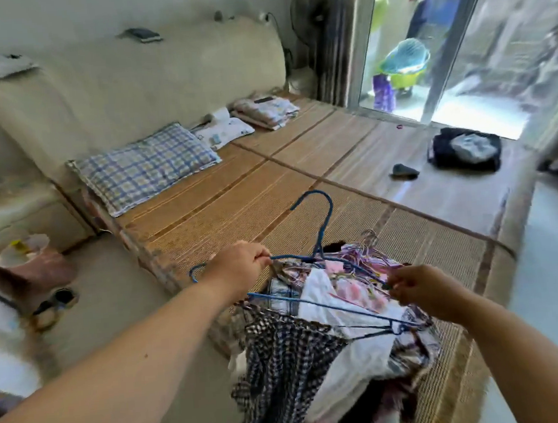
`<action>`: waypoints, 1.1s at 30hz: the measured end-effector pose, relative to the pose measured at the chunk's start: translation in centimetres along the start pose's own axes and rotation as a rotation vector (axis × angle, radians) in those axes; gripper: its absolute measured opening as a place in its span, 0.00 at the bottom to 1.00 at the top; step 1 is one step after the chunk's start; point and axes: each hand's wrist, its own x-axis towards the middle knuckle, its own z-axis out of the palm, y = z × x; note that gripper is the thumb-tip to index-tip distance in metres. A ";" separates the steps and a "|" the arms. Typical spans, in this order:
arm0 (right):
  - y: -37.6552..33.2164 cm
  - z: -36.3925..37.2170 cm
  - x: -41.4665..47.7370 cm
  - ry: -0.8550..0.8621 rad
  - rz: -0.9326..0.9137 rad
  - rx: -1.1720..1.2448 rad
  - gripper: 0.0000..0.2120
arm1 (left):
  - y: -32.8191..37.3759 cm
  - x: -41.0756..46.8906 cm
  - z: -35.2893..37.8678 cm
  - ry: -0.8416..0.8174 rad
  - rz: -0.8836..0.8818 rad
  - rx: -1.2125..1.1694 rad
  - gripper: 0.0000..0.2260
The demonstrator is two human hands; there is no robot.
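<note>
from the head camera: i am at the near corner of the bed, over a heap of clothes (330, 346) lying on the woven mat (269, 192), many of them with hangers tangled in. my left hand (242, 266) is clenched round one shoulder of a blue hanger (326, 223), whose hook stands up above the heap, and my right hand (422, 290) pinches the far end of a blue wire arm between fingertips and thumb – whether it is this hanger's arm or the one lying beneath i cannot tell for sure. a pink and white garment (352, 288) lies just under the wire, and a second blue hanger (327, 310) crosses the heap lower down. i judge the step to be freeing the hanger from the laundry – pulling it clear so the piece can be folded. the next move calls for lifting the wire up and away without snagging the other hooks, then setting it aside. farther off lie a checked pillow (145, 164) and a dark folded stack (464, 148).
</note>
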 end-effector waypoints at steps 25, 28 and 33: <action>14.8 5.6 20.1 -0.132 0.197 -0.307 0.32 | 0.8 16.9 20.5 -0.449 -0.264 0.117 0.32; 10.8 6.3 20.5 -0.168 0.015 -0.350 0.29 | -0.4 15.7 18.4 -0.421 -0.310 0.126 0.34; 1.3 7.9 20.3 -0.199 -0.293 -0.377 0.28 | -2.0 12.2 12.3 -0.300 -0.353 0.105 0.34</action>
